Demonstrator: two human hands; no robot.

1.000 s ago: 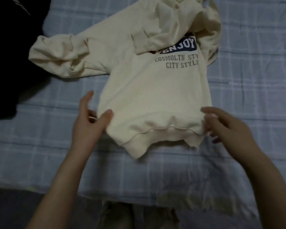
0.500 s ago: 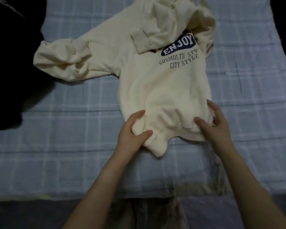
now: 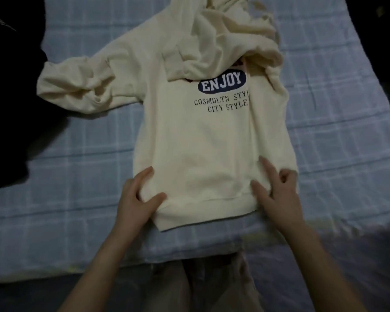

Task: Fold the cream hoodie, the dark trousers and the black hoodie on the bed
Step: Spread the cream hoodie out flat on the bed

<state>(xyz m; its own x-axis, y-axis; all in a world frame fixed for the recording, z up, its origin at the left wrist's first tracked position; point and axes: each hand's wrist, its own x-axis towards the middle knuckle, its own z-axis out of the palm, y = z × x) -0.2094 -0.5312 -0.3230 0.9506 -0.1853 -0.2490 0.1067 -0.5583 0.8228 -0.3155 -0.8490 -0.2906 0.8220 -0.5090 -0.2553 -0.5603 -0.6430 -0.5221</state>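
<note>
Head view: left hand (image 3: 137, 199) and right hand (image 3: 278, 192) pinch the cream hoodie (image 3: 200, 143) at its hem; we risk tugging it askew.

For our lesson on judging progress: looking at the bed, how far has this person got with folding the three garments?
Done: nothing is folded yet; the cream hoodie lies front up, one sleeve across its chest, the other sleeve spread out sideways. In hand: the left hand and right hand hold its hem corners. Left: the whole hoodie fold, plus the dark clothes heaped at the left of the bed.
</note>
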